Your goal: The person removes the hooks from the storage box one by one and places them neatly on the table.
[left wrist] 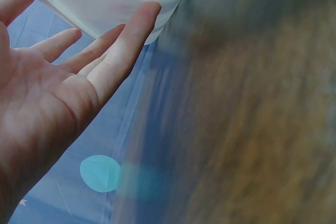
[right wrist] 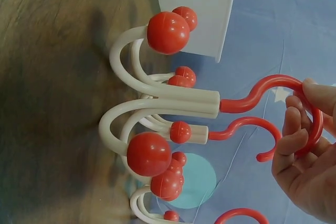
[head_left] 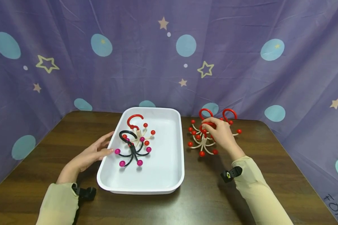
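Note:
My right hand (head_left: 221, 132) pinches the red hook (right wrist: 257, 90) of a cream multi-arm hanger (head_left: 204, 142) with red ball tips. In the right wrist view, its arms are low over or touching the wooden table; I cannot tell which. Close behind stand similar hangers, one with a red hook (head_left: 230, 110) at the right. My left hand (head_left: 91, 153) touches the left side of a white tray (head_left: 140, 190), its fingers (left wrist: 126, 40) fairly straight. In the tray lie a black hanger (head_left: 133, 150) with pink balls and a cream hanger (head_left: 138, 134) with a red hook.
A brown wooden table (head_left: 202, 203) carries everything. Behind it hangs a purple curtain (head_left: 146, 72) with stars and blue dots, meeting the table's back edge. The tray's raised right wall (head_left: 182, 150) stands between its contents and the hangers on the right.

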Tool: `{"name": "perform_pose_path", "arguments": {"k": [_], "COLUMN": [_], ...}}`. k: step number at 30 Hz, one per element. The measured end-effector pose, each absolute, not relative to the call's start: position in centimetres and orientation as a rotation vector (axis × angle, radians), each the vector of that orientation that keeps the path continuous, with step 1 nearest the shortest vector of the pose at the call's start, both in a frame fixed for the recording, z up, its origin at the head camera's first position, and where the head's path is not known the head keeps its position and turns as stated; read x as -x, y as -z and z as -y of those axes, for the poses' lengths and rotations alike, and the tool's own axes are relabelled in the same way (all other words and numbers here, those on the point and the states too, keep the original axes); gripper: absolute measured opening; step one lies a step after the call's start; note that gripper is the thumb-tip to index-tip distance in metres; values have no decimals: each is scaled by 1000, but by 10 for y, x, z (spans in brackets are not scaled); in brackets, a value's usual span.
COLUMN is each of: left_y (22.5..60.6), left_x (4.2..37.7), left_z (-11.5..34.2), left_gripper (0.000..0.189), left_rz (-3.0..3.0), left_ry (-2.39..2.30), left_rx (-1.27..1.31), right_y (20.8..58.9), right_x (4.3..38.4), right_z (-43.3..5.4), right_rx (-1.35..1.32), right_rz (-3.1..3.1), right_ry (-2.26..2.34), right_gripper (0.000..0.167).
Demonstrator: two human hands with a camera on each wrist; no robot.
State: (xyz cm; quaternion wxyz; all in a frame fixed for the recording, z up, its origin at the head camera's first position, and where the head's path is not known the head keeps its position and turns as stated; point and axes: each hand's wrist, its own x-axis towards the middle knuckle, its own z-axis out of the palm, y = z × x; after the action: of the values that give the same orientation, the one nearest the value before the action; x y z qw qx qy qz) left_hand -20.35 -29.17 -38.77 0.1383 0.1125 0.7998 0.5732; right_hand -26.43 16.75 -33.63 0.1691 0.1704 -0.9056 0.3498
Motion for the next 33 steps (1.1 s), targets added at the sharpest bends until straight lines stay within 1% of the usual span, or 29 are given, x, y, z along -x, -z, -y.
{"name": "perform_pose_path", "arguments": {"k": [16, 33], "left_y": [389, 387], "left_x": [204, 203], "left_z": [292, 291], "left_gripper": [74, 76], "left_rz": [-2309, -2337], "left_ry": [-1662, -1638], "left_rx": [-332, -299], "right_y": [338, 328], "right_x": [268, 267], "right_z": [-170, -164], "right_rx": [-469, -487], "right_rz": [2614, 2634], "right_ry": [-1002, -983], "right_gripper": [18, 24]}}
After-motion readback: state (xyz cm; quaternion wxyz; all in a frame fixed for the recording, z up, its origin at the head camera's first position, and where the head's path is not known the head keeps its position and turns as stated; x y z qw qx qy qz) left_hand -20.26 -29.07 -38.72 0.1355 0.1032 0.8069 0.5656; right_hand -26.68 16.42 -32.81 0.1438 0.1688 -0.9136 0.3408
